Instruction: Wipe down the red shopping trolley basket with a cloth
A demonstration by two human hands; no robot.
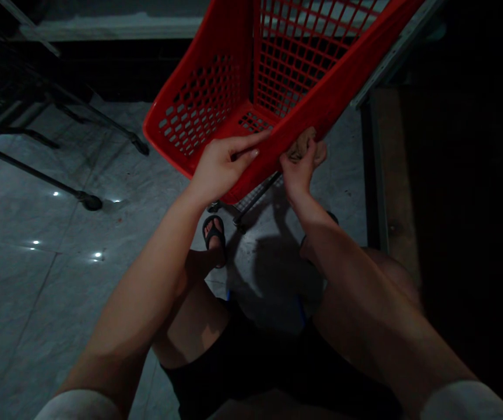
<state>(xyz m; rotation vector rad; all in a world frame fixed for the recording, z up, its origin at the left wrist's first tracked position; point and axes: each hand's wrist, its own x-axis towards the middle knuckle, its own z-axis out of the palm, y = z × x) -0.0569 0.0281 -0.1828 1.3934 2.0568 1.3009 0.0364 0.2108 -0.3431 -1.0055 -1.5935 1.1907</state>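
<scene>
A red plastic shopping cart [321, 99] with latticed walls stands tilted in view before me, its casters low on the floor. My left hand [222, 163] is at the upper edge of its near wall, index finger stretched along the rim and thumb on the outer side, seemingly gripping it. Against the outside of that same wall, my right hand [301, 169] is closed on a crumpled brown cloth [302, 144]. Part of the cloth lies hidden behind the fingers. Inside, the visible part of the basket shows only its red lattice floor.
On the left stands a dark metal cart frame [37, 169] with casters. A pale ledge [111, 26] runs across the back. A wooden edge [393, 175] borders deep shadow at right. My sandalled foot [214, 233] is near the red cart's wheels on grey tiles [28, 291].
</scene>
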